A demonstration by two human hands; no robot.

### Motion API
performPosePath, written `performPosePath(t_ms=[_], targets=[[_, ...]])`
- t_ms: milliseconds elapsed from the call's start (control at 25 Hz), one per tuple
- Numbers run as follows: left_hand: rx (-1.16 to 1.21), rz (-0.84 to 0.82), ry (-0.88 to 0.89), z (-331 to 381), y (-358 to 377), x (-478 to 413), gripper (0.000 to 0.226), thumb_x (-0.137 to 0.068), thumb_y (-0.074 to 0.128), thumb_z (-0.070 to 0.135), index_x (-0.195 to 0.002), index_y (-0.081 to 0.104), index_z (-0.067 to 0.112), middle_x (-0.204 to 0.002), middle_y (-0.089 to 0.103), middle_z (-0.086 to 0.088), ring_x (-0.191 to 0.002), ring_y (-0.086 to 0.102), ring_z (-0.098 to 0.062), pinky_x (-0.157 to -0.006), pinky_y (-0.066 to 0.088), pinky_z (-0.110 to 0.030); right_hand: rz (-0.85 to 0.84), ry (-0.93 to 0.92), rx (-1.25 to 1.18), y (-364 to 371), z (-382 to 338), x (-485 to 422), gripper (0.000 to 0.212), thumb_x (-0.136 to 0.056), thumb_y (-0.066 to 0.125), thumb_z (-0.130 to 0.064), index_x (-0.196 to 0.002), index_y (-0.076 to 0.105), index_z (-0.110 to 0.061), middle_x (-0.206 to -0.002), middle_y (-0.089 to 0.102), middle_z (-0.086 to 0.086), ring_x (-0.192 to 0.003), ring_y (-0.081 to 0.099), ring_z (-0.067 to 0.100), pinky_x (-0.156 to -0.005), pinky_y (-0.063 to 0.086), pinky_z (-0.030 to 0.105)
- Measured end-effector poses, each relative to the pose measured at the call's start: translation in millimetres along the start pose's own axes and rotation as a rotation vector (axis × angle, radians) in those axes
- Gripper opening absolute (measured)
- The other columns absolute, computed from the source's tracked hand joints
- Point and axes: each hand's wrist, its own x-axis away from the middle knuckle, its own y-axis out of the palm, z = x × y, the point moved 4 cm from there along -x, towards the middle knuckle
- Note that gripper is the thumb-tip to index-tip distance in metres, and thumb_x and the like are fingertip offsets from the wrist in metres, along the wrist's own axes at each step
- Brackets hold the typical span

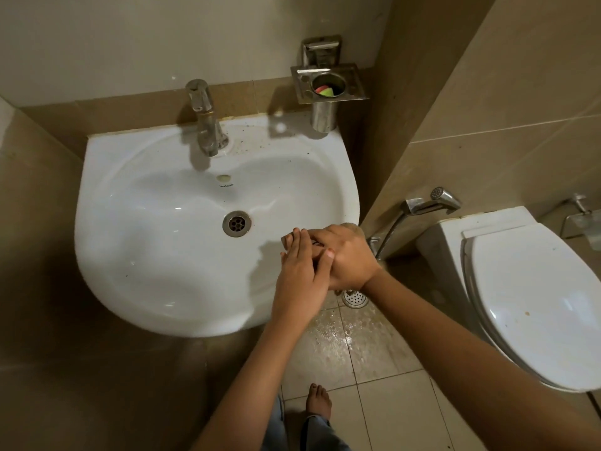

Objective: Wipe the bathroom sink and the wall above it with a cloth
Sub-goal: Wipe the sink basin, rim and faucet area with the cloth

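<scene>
Together, two hands, left hand [300,281], right hand [348,255], one sink [130,255], one tap [205,118]

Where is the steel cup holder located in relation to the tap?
In the head view, the steel cup holder is mounted on the wall at the sink's back right corner, right of the tap.

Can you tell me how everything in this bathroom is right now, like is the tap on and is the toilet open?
Tap: off, no water.
Sink: empty, dark specks near the tap.
Drain: unplugged.
Toilet lid: closed.
Floor: wet.
Left hand and right hand: pressed together, no cloth visible.
</scene>
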Motion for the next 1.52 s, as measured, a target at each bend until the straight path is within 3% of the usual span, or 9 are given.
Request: performPosePath(t_ms=[120, 280, 520, 720, 840, 960, 1160, 1440, 1520], targets=[[0.139, -0.134, 0.004, 16.7, -2.4, -33.6, 0.064, -0.097, 0.030, 0.048, -0.150, 0.006, 0.021, -0.159, 0.009, -0.002, -0.146, 0.012, -0.024, -0.119, 0.016, -0.044, -0.022, -0.026, -0.008, -4.3, 48.7, -11.1, 0.045, -0.081, 0.057, -0.052, -0.100, 0.072, -0.015, -0.101, 0.071, 0.004, -0.078, 0.066, 0.025, -0.067, 0.052, 0.039], [0.274, -0.002, -0.078, 10.6, -30.8, -55.6, 0.059, -0.098, 0.032, 0.043, -0.149, 0.015, 0.020, -0.159, 0.010, -0.002, -0.147, 0.008, -0.020, -0.120, 0.010, -0.040, -0.110, 0.030, 0.088, -0.9, 99.5, -36.6, 0.044, -0.078, 0.059, -0.053, -0.103, 0.072, -0.019, -0.119, 0.064, 0.008, -0.095, 0.059, 0.031, -0.070, 0.053, 0.044], [0.406, 0.152, -0.247, -33.6, -55.7, -46.1, 0.058, -0.096, 0.038, 0.043, -0.148, 0.024, 0.021, -0.154, 0.027, -0.006, -0.142, 0.026, -0.023, -0.117, 0.022, -0.039, -0.113, 0.480, 0.177, -37.1, 117.3, -83.2, 0.050, -0.084, 0.057, -0.050, -0.124, 0.062, -0.020, -0.135, 0.054, 0.007, -0.114, 0.051, 0.033, -0.094, 0.044, 0.042], [0.466, 0.232, -0.290, -44.0, -56.4, -44.1, 0.055, -0.094, 0.038, 0.048, -0.140, 0.039, 0.019, -0.144, 0.043, -0.013, -0.134, 0.038, -0.030, -0.113, 0.029, -0.046, -0.473, 0.163, 0.022, -19.2, -3.8, -41.2, 0.046, -0.076, 0.048, -0.061, -0.111, 0.066, -0.037, -0.127, 0.059, -0.007, -0.100, 0.056, 0.029, -0.069, 0.051, 0.034], [0.458, 0.219, -0.278, -40.4, -52.5, -45.5, 0.057, -0.095, 0.037, 0.046, -0.146, 0.031, 0.021, -0.149, 0.038, -0.006, -0.138, 0.033, -0.025, -0.115, 0.026, -0.043, -0.513, 0.123, -0.043, -14.4, -38.1, -18.2, 0.047, -0.075, 0.043, -0.064, -0.096, 0.072, -0.033, -0.096, 0.070, -0.009, -0.078, 0.061, 0.020, -0.059, 0.030, 0.022], [0.486, 0.201, -0.267, -33.1, -48.8, -53.7, 0.057, -0.096, 0.038, 0.044, -0.147, 0.027, 0.020, -0.154, 0.029, -0.002, -0.142, 0.025, -0.021, -0.117, 0.021, -0.039, -0.446, 0.151, 0.056, -4.3, 5.9, -21.9, 0.044, -0.074, 0.046, -0.060, -0.081, 0.073, -0.027, -0.081, 0.069, -0.006, -0.075, 0.060, 0.022, -0.061, 0.034, 0.022], [0.429, 0.116, -0.168, -4.6, -35.8, -84.1, 0.059, -0.097, 0.035, 0.043, -0.149, 0.019, 0.019, -0.158, 0.016, -0.003, -0.147, 0.010, -0.019, -0.118, 0.013, -0.036, -0.332, 0.248, 0.040, 6.6, 79.0, -34.3, 0.044, -0.068, 0.056, -0.053, -0.089, 0.076, -0.020, -0.109, 0.069, 0.000, -0.098, 0.060, 0.027, -0.087, 0.048, 0.038], [0.438, 0.118, -0.093, 23.9, -27.6, -109.3, 0.060, -0.097, 0.033, 0.044, -0.150, 0.015, 0.022, -0.158, 0.015, -0.005, -0.147, 0.011, -0.023, -0.119, 0.017, -0.042, -0.237, 0.145, 0.030, 5.8, 116.2, -77.1, 0.042, -0.073, 0.064, -0.048, -0.102, 0.073, -0.019, -0.123, 0.064, 0.003, -0.106, 0.057, 0.028, -0.089, 0.048, 0.038], [0.461, 0.159, -0.111, 16.3, -31.7, -105.2, 0.058, -0.098, 0.034, 0.041, -0.150, 0.015, 0.023, -0.158, 0.013, -0.002, -0.147, 0.011, -0.021, -0.119, 0.015, -0.042, -0.124, 0.329, -0.021, -2.3, 125.2, -84.9, 0.043, -0.078, 0.062, -0.045, -0.111, 0.070, -0.018, -0.131, 0.059, 0.004, -0.111, 0.051, 0.030, -0.091, 0.048, 0.040]])
